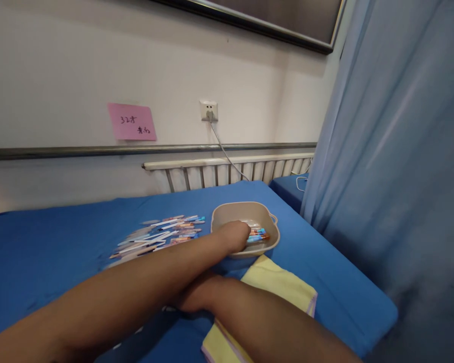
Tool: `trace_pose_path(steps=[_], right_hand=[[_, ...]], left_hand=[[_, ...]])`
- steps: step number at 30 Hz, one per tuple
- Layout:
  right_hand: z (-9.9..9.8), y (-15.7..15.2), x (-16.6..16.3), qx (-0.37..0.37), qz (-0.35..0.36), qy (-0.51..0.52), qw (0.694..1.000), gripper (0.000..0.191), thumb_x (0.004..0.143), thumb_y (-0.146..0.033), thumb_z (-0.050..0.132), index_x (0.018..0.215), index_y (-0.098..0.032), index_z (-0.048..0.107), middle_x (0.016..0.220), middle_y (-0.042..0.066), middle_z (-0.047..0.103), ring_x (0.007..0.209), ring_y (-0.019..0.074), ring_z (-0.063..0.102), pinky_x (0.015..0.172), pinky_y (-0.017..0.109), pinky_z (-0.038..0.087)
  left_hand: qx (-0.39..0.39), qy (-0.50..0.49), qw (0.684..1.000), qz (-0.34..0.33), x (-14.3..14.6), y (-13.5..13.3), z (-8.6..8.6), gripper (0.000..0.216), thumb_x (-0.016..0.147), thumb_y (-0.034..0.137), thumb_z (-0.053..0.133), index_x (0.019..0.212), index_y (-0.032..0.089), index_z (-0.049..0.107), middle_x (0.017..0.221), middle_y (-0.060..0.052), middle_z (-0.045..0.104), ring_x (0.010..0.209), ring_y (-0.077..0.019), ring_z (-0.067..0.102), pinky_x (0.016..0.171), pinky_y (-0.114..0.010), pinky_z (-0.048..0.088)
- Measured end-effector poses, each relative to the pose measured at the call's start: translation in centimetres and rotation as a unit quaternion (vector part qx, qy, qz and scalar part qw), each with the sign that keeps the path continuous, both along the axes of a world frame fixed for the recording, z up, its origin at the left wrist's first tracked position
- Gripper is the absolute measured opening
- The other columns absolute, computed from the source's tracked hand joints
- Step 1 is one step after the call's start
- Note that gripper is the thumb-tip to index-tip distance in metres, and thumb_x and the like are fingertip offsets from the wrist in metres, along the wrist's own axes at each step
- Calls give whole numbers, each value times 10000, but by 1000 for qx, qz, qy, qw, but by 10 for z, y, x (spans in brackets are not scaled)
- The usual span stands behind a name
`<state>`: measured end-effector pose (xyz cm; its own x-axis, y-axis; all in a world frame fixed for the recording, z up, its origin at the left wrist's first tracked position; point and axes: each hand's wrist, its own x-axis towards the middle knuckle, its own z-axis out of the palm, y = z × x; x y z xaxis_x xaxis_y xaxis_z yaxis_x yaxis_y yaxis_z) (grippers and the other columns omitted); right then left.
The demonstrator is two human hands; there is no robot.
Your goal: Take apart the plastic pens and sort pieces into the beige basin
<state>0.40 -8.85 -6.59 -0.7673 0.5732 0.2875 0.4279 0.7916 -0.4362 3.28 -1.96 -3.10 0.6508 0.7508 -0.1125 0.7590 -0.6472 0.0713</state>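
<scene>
My left hand (237,236) reaches inside a beige plastic basin (219,214), its fingers curled down and mostly out of sight. Slim pens (258,235) with blue and orange ends lie in the basin right beside this hand; whether the hand grips any is hidden. My right hand (196,295) crosses beneath the left forearm, which covers its fingers. To the left of the basin, a loose pile of pens (159,237) in white, blue, pink and orange is spread over the blue sheet.
A folded yellow cloth (278,280) lies in front of the basin, partly under my right forearm. The blue-covered bed (325,277) has a metal rail (227,162) behind it. A cable (223,148) hangs from the wall socket (209,111). A blue curtain (393,151) hangs at right.
</scene>
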Motion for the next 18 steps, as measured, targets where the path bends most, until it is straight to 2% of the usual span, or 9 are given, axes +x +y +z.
trace_pose_path(steps=[4, 8, 12, 15, 18], right_hand=[[-4, 2, -1, 2, 6, -11, 1000, 431, 871, -313, 502, 1301, -295, 474, 1315, -62, 541, 1231, 220, 436, 1004, 326, 381], [-11, 7, -3, 1, 22, -12, 1000, 468, 865, -333, 496, 1323, -246, 452, 1361, -27, 500, 1239, 239, 424, 1023, 346, 356], [-10, 6, -3, 1, 23, 7, 1000, 461, 869, -325, 473, 1321, -236, 449, 1342, -21, 518, 1212, 230, 449, 1017, 336, 348], [-7, 1, -2, 3, 12, -1, 1000, 415, 882, -290, 437, 1291, -236, 475, 1293, -1, 560, 1136, 216, 510, 965, 321, 389], [-7, -4, 0, 3, -27, -2, 1000, 339, 876, -303, 436, 1178, -209, 560, 1165, 45, 636, 981, 214, 590, 847, 313, 454]], left_hand=[[9, 2, 1000, -6, 2, -3, 0, 137, 682, 143, 617, 774, 102, 710, 794, -163, 691, 772, -295, 650, 690, -343, 451], [18, -1, 1000, -6, 2, -4, -3, 151, 701, 118, 592, 801, 90, 702, 805, -151, 680, 780, -280, 646, 701, -337, 447], [22, -57, 998, -10, -5, -3, 1, 128, 690, 166, 620, 782, 119, 694, 792, -145, 681, 755, -284, 635, 682, -343, 459], [32, -116, 993, -14, -25, -12, 17, 174, 769, 255, 575, 853, 146, 681, 862, -119, 684, 801, -259, 623, 718, -328, 460], [49, -172, 984, 4, -71, -32, 34, 231, 861, 281, 453, 933, 177, 646, 912, -68, 681, 829, -204, 610, 746, -287, 452]])
